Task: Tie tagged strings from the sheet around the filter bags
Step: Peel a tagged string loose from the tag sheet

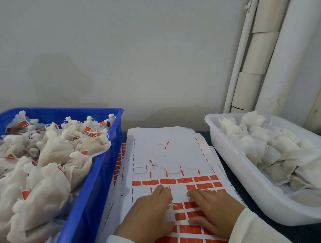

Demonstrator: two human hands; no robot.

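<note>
Both hands lie on the sheet point(170, 153) of red tags point(189, 230), near centre: the left hand point(150, 212) flat with straight fingers, the right hand point(215, 210) flat beside it, neither gripping anything. Tied bags point(42, 168) fill the blue crate point(95, 188) at left; untied bags point(271, 146) sit in the white tray point(246, 183) at right. Tag print is too small to read.

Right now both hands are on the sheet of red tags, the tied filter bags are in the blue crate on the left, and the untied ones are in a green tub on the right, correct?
Nearly. The head view shows the tub holding the untied filter bags is translucent white plastic, not green. The rest stands.
</note>
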